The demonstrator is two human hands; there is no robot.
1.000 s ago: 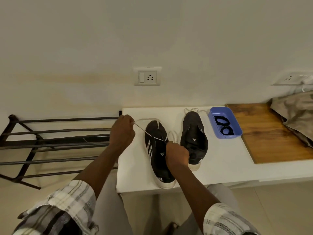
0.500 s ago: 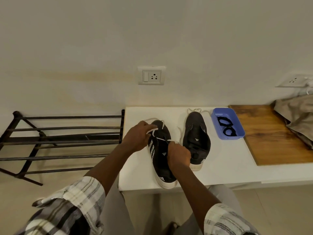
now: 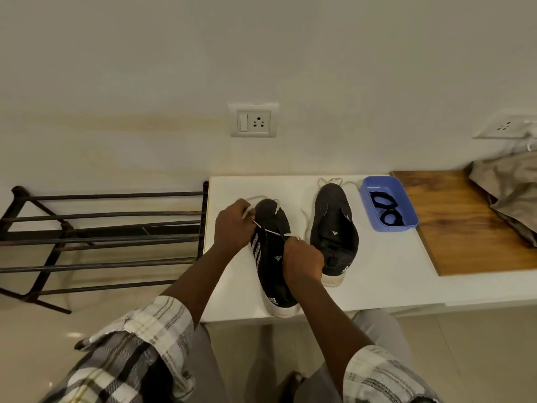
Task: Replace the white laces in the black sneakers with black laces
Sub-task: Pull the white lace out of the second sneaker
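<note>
Two black knit sneakers with white soles stood side by side: the left sneaker [image 3: 271, 257] under both hands, the right sneaker [image 3: 334, 231] just beside it. The left hand [image 3: 234, 225] pinched one thin white lace [image 3: 268, 231] stretched across to the curled right hand [image 3: 302, 260], which gripped its other end. Two coiled black laces [image 3: 388, 208] lay in one blue plastic tray [image 3: 392, 228] on the white tabletop [image 3: 383, 271], beside a wooden board [image 3: 465, 222]. A black metal rack [image 3: 101, 228] stood to the left, and two wall sockets [image 3: 253, 120] were mounted on the wall behind.
</note>
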